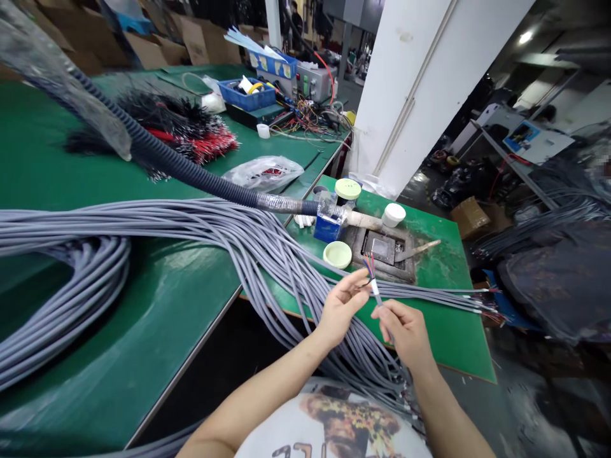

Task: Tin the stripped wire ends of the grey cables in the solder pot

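Note:
In my right hand (pixel 403 327) is a grey cable (pixel 379 298), pinched between thumb and fingers just below a white band. Its end points up, with thin coloured wires (pixel 370 264) fanned out. My left hand (pixel 341 308) is at these wires from the left, its fingertips and thumb closed in on a dark one; the exact contact is too small to make out. Below and behind both hands runs a thick bundle of grey cables (pixel 296 280). Beyond the wires, a square metal pot (pixel 382 248) is set in the green board (pixel 458 343), a scraper (pixel 420 250) lying across its edge.
A ribbed hose (pixel 191 165) crosses from upper left to a nozzle by the pot. Around it stand a pale green tub (pixel 337 254), a white cup (pixel 394 214) and a blue box (pixel 328 228). Black and red wires (pixel 191 130) lie on the left table; a white pillar (pixel 405 83) rises behind.

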Demonstrator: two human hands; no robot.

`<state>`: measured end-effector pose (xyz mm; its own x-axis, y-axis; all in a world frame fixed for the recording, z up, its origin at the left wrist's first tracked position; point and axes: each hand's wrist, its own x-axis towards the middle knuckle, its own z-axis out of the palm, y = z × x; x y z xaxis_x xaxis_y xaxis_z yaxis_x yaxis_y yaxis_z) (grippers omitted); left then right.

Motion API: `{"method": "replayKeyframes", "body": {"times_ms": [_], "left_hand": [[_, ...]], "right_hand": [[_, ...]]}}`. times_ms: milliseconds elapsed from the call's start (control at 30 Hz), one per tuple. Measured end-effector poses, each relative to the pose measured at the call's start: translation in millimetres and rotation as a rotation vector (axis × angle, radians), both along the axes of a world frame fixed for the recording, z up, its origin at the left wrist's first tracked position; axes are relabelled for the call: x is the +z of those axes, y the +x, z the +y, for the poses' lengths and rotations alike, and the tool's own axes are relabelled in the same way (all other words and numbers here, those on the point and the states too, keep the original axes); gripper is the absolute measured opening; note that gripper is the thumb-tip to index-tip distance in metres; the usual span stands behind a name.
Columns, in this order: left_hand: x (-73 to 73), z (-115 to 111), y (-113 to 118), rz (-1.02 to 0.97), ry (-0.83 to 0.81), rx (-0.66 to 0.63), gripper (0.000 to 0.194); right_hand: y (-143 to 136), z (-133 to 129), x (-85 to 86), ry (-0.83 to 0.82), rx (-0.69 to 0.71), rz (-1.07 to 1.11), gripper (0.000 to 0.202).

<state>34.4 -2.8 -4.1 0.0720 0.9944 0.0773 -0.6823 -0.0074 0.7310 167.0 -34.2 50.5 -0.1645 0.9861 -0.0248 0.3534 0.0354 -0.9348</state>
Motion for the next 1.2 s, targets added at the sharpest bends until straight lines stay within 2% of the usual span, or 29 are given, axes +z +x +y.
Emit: {"method": "replayKeyframes", "body": {"times_ms": [67,100,167,300,367,467,567,667,800,833,867,1000,1067,1200], "left_hand": [[-0.8,-3.1,-0.8,-0.073,-0.064,-0.192,0.040],[-1.0,-4.5,-2.3,-0.090,-0.075,-0.243,0.039],[-1.5,-6.5,-6.6,-0.091,-0.067,-0.268,0.035],[-4.0,-8.9,-13.9,-0.005,0.008,-0.302,0.029],[-4.0,-10.4,-14.9,0.068,0.070,-0.330,0.030],[-0.9,-13.1,-15.7,0.194,0.175,-0.341,0.035],[2.1,-15.4,-18.7,0.262,0.218,-0.337,0.036],[0.7,-17.7,-23.4,0.295,0.201,-0.302,0.033],[-7.8,-22.9,-29.8,0.334,0.192,-0.303,0.033],[-10.4,-24.1,-31.2,0.347,0.182,-0.294,0.034],[-12.9,-25.1,-32.4,0.358,0.163,-0.279,0.033],[-17.6,-25.4,-34.9,0.358,0.104,-0.229,0.031],[-16.7,-24.5,-34.4,0.327,0.102,-0.245,0.029],[-14.8,-23.1,-33.3,0.326,0.121,-0.227,0.029]], "right_hand": [[-0.1,0.5,-1.4,-0.011,0.046,-0.017,0.032],[1.3,1.8,-0.4,-0.011,0.083,-0.047,0.034],[6.1,7.0,5.7,0.034,0.116,-0.131,0.037],[10.6,24.0,29.4,0.248,0.033,-0.295,0.031],[4.4,31.3,40.0,0.309,0.052,-0.391,0.025],[-11.5,38.1,46.9,0.431,0.101,-0.539,0.030],[-23.7,43.7,43.6,0.557,0.117,-0.561,0.038],[-23.2,52.9,38.4,0.515,0.071,-0.418,0.038],[-7.4,65.2,39.6,0.485,-0.218,-0.220,0.032],[-3.8,65.8,40.7,0.480,-0.252,-0.208,0.031],[-1.6,65.0,41.4,0.463,-0.237,-0.214,0.031],[-9.7,52.0,36.6,0.358,0.020,-0.318,0.030],[-19.9,45.8,30.8,0.360,0.039,-0.366,0.028],[-32.9,40.7,20.6,0.465,0.001,-0.418,0.028]]}}
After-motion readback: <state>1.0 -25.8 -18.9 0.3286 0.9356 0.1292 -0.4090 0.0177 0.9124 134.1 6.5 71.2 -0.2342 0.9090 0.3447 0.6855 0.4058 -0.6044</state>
